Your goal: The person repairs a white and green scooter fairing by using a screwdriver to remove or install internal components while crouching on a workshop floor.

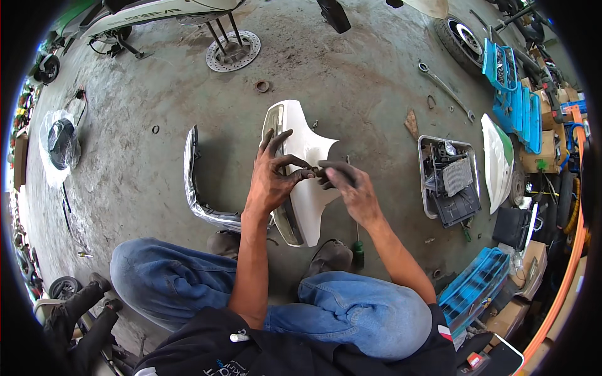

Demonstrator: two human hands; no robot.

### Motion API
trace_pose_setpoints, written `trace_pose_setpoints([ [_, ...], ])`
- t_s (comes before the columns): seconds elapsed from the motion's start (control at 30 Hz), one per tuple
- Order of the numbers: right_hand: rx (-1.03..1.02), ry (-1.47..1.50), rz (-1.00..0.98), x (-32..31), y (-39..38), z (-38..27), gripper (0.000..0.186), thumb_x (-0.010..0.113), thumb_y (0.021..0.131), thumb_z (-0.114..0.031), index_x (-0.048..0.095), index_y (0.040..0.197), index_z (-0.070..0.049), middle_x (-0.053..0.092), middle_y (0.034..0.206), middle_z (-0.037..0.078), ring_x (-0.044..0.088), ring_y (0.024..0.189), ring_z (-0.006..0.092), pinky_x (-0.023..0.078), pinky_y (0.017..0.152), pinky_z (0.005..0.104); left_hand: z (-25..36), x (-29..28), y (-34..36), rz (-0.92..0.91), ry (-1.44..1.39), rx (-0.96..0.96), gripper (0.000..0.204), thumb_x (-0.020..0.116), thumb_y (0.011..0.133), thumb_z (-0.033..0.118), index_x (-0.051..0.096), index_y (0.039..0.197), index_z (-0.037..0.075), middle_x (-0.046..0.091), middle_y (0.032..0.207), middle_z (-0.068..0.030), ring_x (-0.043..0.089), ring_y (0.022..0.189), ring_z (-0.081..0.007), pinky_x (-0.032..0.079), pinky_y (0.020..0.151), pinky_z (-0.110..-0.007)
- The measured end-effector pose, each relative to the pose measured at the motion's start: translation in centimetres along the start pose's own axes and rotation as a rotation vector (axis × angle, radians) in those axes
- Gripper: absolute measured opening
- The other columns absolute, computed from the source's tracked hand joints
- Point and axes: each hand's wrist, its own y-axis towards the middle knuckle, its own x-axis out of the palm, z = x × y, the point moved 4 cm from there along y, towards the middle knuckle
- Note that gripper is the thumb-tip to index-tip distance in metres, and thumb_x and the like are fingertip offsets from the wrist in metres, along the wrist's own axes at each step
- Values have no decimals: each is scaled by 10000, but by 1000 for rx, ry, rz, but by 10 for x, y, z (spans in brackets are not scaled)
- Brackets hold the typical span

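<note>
A white motorcycle body panel (308, 216) with a long pale lamp strip stands between my feet, beneath both hands. My left hand (271, 182) is above its left side, thumb and forefinger pinched on a small dark round part (315, 170); its other fingers are spread. Close by on the right, my right hand (356, 194) has its fingers bunched toward that part. They are slightly blurred, and whatever they hold is too small to make out. A screwdriver with a green handle (358, 255) lies on the floor beside my right shoe.
A curved chrome-edged trim piece (191, 182) lies to the left. On the right are a metal tray (423, 188) of parts, a white-green panel (495, 163), a large wrench (446, 91) and blue toolboxes (517, 116). A brake disc (233, 57) is ahead, beneath a white motorcycle part.
</note>
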Motion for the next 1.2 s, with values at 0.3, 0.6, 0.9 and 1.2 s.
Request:
trace_pose_setpoints([
  [0.3, 259, 427, -194, 38, 39, 16, 343, 732, 933, -145, 705, 1204, 64, 743, 994, 84, 668, 885, 127, 537, 833, 284, -7, 2, 0, -6, 61, 51, 296, 796, 752, 144, 762, 1043, 103, 486, 1535, -93, 292, 1497, -413, 342, 1204, -513],
  [0.6, -40, -313, 391, -51, 106, 57, 253, 705, 921, -156, 757, 1082, 31, 768, 915, 127, 696, 749, 161, 539, 726, 317, -8, 0, -8, 133, -103, -43, 604, 768, 806, 178, 568, 1371, 104, 462, 1543, -171, 380, 1465, -395, 356, 1187, -491],
  [0.9, -91, -522, 387, -47, 164, 136, 386, 721, 930, -271, 713, 1228, -26, 737, 1126, 217, 723, 987, 314, 560, 864, 401, -39, -15, -20, 206, -283, -145, 631, 714, 816, 127, 572, 1429, 85, 405, 1595, -200, 398, 1469, -350, 325, 1202, -466],
  [1.2, 257, -194, -95, -13, 215, 114, 455, 651, 976, -434, 742, 1164, -30, 740, 1075, 124, 681, 886, 220, 542, 798, 407, -18, 3, -14, 155, -155, -173, 570, 724, 877, 233, 585, 1424, 148, 364, 1616, -178, 376, 1469, -395, 368, 1173, -493],
])
